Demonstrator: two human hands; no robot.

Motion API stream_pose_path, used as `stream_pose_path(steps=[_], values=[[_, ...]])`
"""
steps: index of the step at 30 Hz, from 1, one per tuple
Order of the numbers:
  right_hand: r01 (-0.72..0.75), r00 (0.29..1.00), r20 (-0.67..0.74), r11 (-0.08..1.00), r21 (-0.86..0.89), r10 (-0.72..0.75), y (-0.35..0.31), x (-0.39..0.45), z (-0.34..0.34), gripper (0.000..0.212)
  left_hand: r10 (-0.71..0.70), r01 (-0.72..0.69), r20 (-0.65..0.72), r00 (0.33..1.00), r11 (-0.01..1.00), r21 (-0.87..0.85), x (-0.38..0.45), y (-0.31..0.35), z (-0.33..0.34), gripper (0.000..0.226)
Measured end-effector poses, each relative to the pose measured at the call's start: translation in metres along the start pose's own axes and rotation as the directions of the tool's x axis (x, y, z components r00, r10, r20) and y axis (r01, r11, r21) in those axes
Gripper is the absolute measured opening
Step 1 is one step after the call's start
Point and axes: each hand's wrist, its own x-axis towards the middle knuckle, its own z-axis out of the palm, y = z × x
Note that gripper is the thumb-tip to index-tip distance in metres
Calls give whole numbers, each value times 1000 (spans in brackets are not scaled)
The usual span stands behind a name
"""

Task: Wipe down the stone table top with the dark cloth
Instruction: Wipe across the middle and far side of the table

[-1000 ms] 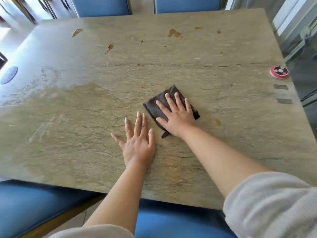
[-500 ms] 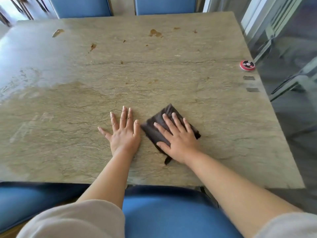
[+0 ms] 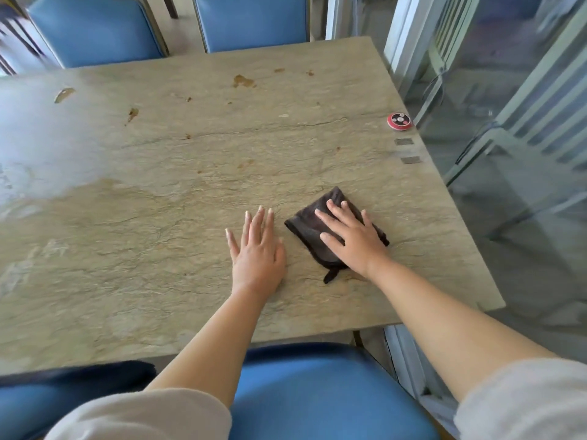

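- desk [image 3: 158, 192]: tan-green stone, veined, brown stains toward 12 o'clock
- cloth [image 3: 309, 230]: dark brown-grey
- puck [image 3: 400, 121] at 2 o'clock: red rim, black face
- chairs [image 3: 95, 30]: blue
- sleeves [image 3: 152, 417]: pale grey

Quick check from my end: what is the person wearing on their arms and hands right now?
Both forearms are bare, with pale grey knit sleeves pushed up near the elbows. The left hand and right hand wear no gloves, and no rings, watch or bracelets show. The nails on the fingers look unpainted.

Stone table top [image 3: 190, 173] veined, matt; dark cloth [image 3: 309, 227] soft, napped
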Motion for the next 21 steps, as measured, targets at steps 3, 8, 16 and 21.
stream_pose_path(steps=[3, 8, 16, 21], values=[[-100, 985, -142, 995, -5, 98, 35, -13, -13, 49, 325, -328, -75, 943, 944, -31, 4, 34, 6, 56], [-310, 919, -263, 950, -18, 295, 85, -25, -25, 43, 377, -401, 153, 914, 899, 179, 15, 86, 39, 74], [-286, 906, -351, 953, -96, 237, 99, -25, -16, 53, 13, -46, 155, 988, 977, 210, 151, 95, 33, 79], [-318, 866, -413, 948, -19, 282, 106, -15, -15, 51, 250, -285, 203, 947, 945, 162, 185, 136, 43, 67]])
